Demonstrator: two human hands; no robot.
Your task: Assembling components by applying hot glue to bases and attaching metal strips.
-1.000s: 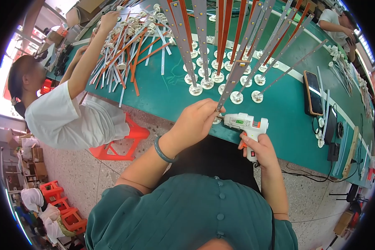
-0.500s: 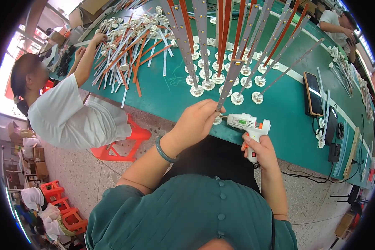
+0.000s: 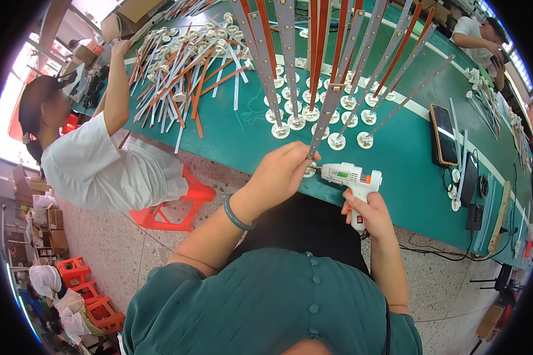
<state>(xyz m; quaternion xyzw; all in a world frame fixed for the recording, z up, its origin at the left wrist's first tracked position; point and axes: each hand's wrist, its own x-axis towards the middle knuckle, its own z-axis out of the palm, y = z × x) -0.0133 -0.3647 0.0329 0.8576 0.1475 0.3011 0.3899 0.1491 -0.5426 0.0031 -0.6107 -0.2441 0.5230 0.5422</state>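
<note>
At the near edge of the green table [image 3: 254, 157], my left hand [image 3: 281, 171] pinches the lower part of an upright LED strip [image 3: 326, 118]. This strip stands on a round white base [image 3: 309, 171], partly covered by my fingers. My right hand [image 3: 373, 213] is wrapped round the handle of a white glue gun [image 3: 346, 174] with orange parts. The gun points left, its nozzle at the white base; whether the tip touches cannot be made out. Just beyond stand several more LED strips [image 3: 266, 77], grey-faced or orange-red, upright on round white bases [image 3: 336, 141].
A tangled heap of loose strips [image 3: 183, 77] covers the table's far left. Beside it a person in white [image 3: 106, 160] sits by a red stool [image 3: 177, 201]. On the right lie a phone [image 3: 444, 133], adapters and cables [image 3: 474, 216]. Another person [image 3: 482, 44] is at the far right.
The seated person on the left has raised an arm away from the heap. My glue gun has shifted very slightly left; my left hand stays on the strip.
</note>
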